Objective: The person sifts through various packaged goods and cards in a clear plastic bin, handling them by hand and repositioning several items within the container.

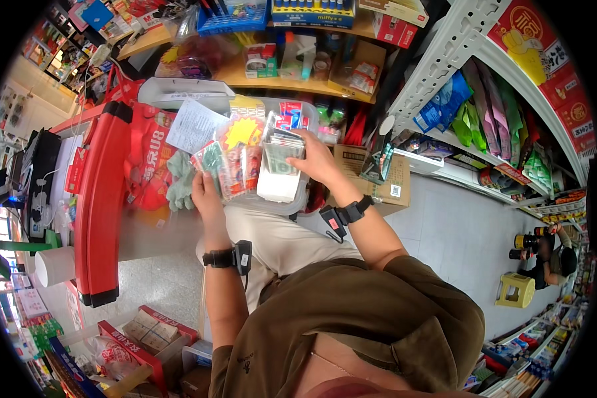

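Note:
My left hand pinches the edge of a flat red-and-green packet at the left side of a translucent plastic bin. My right hand grips the upper right of a narrow white box. Silvery-grey flat packets stand packed in that box, and my right thumb lies over them. Between my hands are clear-wrapped red packets and a yellow starburst card. Red-and-blue packets lie at the bin's far end. A pale green glove is left of my left hand.
A sheet of paper with writing overlaps the bin's left side. Further left are a red bag and a long red padded case. A cardboard box stands right. Wooden shelves rise ahead. A person is at the far right.

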